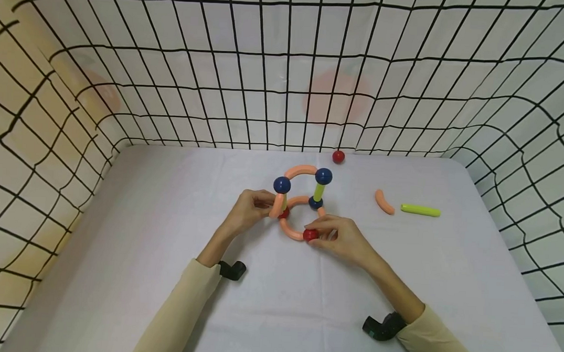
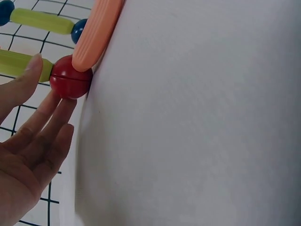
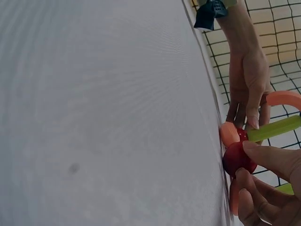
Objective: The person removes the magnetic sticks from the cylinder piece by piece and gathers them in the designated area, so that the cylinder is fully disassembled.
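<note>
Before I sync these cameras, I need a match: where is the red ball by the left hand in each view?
Head: red ball just below centre, partly hidden.
Left wrist: red ball upper left.
Right wrist: red ball right of centre, mostly behind another red ball.
Shared landmark: the left hand.

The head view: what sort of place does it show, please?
Probably a small enclosed work area, perhaps arranged for recording hands. A white-covered surface has a black grid along its far edge and both sides, and a black device sits at each wrist.
</note>
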`<state>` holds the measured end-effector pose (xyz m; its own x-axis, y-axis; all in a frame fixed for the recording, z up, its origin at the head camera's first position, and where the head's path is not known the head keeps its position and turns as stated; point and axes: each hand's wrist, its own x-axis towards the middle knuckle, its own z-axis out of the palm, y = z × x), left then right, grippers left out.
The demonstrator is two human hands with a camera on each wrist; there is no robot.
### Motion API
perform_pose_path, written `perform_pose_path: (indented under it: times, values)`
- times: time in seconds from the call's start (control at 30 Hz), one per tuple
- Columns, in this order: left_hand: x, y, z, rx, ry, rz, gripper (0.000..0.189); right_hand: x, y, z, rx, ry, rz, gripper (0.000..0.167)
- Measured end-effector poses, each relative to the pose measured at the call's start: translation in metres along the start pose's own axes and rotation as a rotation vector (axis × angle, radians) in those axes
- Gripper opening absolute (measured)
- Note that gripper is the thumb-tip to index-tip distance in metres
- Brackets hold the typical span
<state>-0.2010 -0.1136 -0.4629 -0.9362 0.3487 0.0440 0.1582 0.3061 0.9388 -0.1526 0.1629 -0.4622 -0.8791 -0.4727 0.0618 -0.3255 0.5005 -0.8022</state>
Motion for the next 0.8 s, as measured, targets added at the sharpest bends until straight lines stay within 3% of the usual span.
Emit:
perform_pose_path:
  times: [0.37, 0.8]
  values:
    - [0.002, -0.001, 0.001, -0.025, -0.004, 0.023, 0.028, 0.001, -0.002, 0.003, -0.014, 0.002, 0.005, 0.029]
    - [-0.005, 0.006, 0.004, 0.037, -0.001, 0.006, 0.024, -0.001, -0.001, -0.009, -0.093, 0.023, -0.019, 0.026]
